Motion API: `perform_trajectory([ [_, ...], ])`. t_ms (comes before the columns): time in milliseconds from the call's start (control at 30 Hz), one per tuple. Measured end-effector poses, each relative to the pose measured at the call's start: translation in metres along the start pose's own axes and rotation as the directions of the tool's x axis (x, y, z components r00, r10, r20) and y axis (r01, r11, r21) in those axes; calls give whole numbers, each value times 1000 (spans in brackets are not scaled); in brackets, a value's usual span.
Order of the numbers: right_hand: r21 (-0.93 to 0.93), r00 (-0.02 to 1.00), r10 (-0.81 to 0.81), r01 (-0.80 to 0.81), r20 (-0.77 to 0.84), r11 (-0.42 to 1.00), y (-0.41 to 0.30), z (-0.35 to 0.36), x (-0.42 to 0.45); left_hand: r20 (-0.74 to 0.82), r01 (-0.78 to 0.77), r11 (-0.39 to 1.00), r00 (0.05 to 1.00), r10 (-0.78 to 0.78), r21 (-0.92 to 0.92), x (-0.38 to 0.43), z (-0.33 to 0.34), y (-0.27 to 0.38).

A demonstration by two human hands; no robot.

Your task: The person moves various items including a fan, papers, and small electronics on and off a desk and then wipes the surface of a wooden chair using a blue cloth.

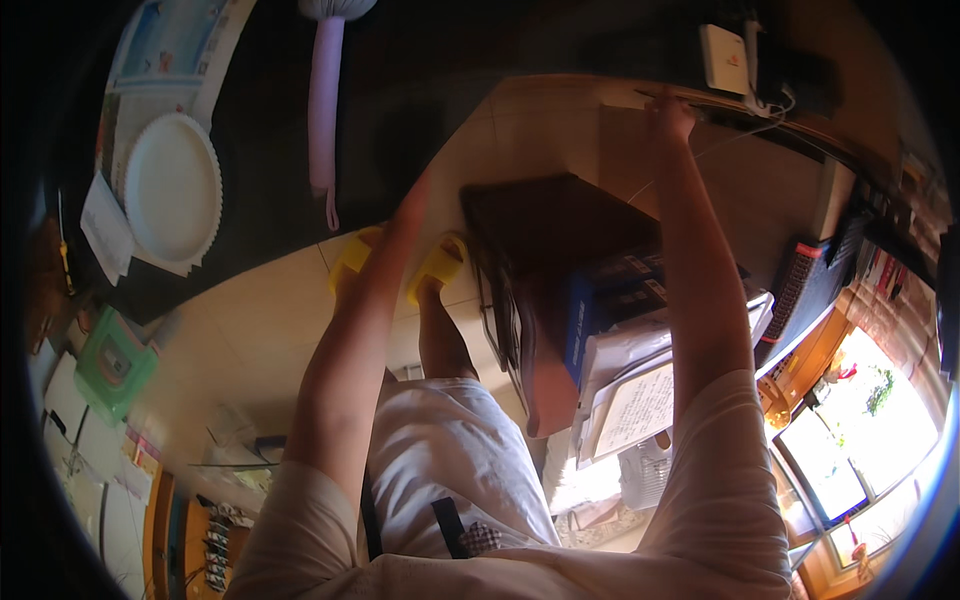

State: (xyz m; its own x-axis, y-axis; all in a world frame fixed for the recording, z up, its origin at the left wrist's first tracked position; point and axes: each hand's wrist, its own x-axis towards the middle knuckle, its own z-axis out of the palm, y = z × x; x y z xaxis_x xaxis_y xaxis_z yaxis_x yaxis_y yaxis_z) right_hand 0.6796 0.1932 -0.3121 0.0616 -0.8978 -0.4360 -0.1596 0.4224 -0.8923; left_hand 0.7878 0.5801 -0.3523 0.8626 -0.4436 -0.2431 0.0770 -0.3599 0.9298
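Note:
My right hand (675,116) is at the edge of the dark desktop (420,97), with its fingers against that edge. Shadow hides whether it grips anything. A white box-shaped device (725,58) with a white cable (780,112) sits just beyond it. My left forearm (352,337) reaches forward to the desk's edge, where the hand is lost from sight. Nearest to that arm on the desk is a purple handle (325,105) with a hanging loop and a pale, bulky head. Farther left, a white scalloped plate (174,187) rests on printed sheets (161,45).
Below the desk stands a dark brown cabinet (555,217), with a blue box (577,322) and handwritten papers (637,405) beside it. Yellow slippers (439,262) are on my feet on the tiled floor. A green plastic box (116,364) lies at left; bright windows (862,420) are at right.

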Motion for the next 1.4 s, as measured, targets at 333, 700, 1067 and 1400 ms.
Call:
perform_trajectory([
  [333,-405,930,-341,261,-139,876,-7,44,4,-78,-162,859,971,227,486,13,-8,-23],
  [700,-662,792,-588,529,161,531,-9,35,3,-148,-108,878,969,198,467,32,13,-22],
  [1067,-649,815,-573,390,-87,653,7,26,-21,-435,-37,988,895,100,152,9,42,-13],
  [1400,-886,875,-475,145,-93,440,4,-7,-64,-275,125,919,961,-19,373,-41,-2,4],
])
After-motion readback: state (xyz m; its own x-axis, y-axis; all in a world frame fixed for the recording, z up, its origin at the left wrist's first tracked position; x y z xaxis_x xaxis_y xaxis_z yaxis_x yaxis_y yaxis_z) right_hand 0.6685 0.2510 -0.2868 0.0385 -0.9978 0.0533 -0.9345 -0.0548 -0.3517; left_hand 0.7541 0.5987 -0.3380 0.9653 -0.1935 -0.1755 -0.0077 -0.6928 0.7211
